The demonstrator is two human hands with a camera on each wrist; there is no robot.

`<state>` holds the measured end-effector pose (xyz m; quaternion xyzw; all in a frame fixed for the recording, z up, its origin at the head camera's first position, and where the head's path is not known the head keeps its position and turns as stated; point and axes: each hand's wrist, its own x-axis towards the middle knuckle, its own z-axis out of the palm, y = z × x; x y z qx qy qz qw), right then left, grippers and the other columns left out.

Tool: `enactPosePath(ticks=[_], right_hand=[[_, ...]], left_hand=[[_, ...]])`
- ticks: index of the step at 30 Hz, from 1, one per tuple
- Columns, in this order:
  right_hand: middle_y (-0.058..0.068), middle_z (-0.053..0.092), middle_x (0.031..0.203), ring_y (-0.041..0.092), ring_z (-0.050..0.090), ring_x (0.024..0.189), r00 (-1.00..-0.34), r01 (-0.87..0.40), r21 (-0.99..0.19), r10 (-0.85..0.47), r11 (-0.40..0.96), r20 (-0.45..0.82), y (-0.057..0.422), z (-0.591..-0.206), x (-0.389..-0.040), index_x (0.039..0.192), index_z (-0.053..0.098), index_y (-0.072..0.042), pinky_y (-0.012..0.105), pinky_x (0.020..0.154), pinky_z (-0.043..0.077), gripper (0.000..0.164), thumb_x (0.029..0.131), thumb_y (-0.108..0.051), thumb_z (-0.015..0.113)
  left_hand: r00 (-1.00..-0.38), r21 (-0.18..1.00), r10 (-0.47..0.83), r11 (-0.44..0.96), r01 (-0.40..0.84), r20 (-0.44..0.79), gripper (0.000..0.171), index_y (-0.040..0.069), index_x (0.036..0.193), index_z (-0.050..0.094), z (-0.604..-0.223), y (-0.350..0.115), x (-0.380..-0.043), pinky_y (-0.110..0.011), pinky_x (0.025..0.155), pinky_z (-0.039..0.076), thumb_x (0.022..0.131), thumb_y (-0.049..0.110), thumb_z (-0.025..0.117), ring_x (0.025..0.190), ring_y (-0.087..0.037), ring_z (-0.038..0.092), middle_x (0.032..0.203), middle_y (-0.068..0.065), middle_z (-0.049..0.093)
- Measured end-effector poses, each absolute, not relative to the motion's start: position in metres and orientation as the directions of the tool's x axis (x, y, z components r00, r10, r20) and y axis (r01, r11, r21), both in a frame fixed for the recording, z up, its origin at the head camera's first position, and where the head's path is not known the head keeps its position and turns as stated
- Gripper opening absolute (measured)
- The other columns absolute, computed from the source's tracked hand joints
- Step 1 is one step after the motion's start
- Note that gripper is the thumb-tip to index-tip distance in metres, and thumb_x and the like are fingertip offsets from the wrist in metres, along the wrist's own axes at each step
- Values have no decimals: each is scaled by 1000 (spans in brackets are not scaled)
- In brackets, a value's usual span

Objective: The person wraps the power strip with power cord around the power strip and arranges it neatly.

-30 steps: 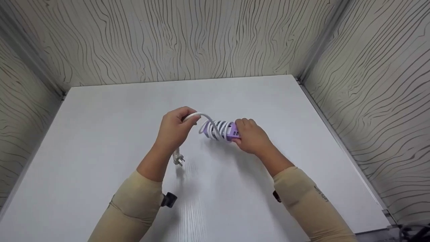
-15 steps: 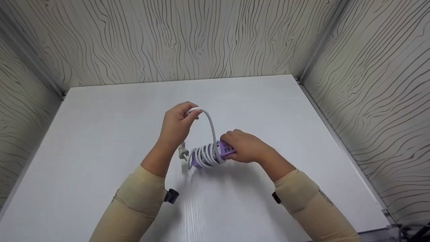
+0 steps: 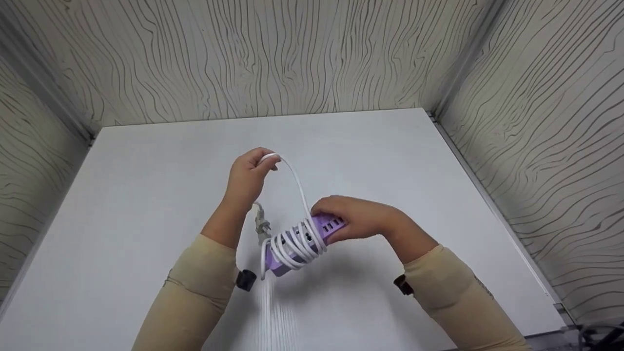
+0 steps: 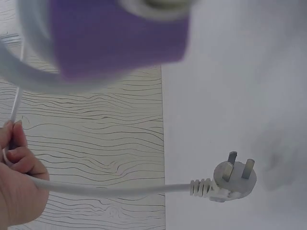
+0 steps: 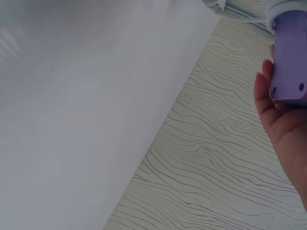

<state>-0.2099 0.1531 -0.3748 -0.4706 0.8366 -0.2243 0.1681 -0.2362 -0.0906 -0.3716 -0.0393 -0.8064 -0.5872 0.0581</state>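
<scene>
A purple power strip (image 3: 279, 267) with sockets and USB ports is tilted above the table, its left end lower. Its white cord (image 3: 298, 187) is wound several times round the body. My right hand (image 3: 358, 217) grips the strip's right end, fingers over the top and thumb below. Higher up and to the left, my left hand (image 3: 247, 175) pinches the cord, which arcs from the strip up to the fingers. Below that hand dangles the three-pin plug (image 3: 262, 225); the left wrist view shows the plug (image 4: 235, 178) with its pins bare. In the right wrist view, the strip's underside (image 5: 290, 52) faces the camera.
A white table (image 3: 161, 161) lies beneath both hands. Wood-grain patterned panels (image 3: 273, 58) stand behind it and on both sides. Dark cables (image 3: 602, 335) sit at the lower right corner, beyond the table's edge.
My right hand has brought the power strip nearer and to the left, tilting its left end down. My left hand has risen slightly, and a longer stretch of cord spans between the hands.
</scene>
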Motion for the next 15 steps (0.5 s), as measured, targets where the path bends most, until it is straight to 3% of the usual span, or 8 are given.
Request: enactPosePath(ticks=[10,15], right_hand=[[-2,55,109,14,51,93,-485,-658,-694,-869,291,95,149,-353,-214,120,50,-11,29,82,44,46,81,-29,69],[6,55,111,18,50,94,-500,-659,-714,-847,236,181,142,-337,-209,121,48,-5,31,84,44,47,80,-15,70]], left_hand=[[-999,976,-20,213,35,40,22,8,92,65,-387,-87,-251,-33,75,41,91,28,55,86,-20,49,87,-6,60],[-1000,979,6,205,-15,-16,20,12,89,66,-388,-81,-256,-30,69,39,91,30,56,76,-16,47,84,-4,60]])
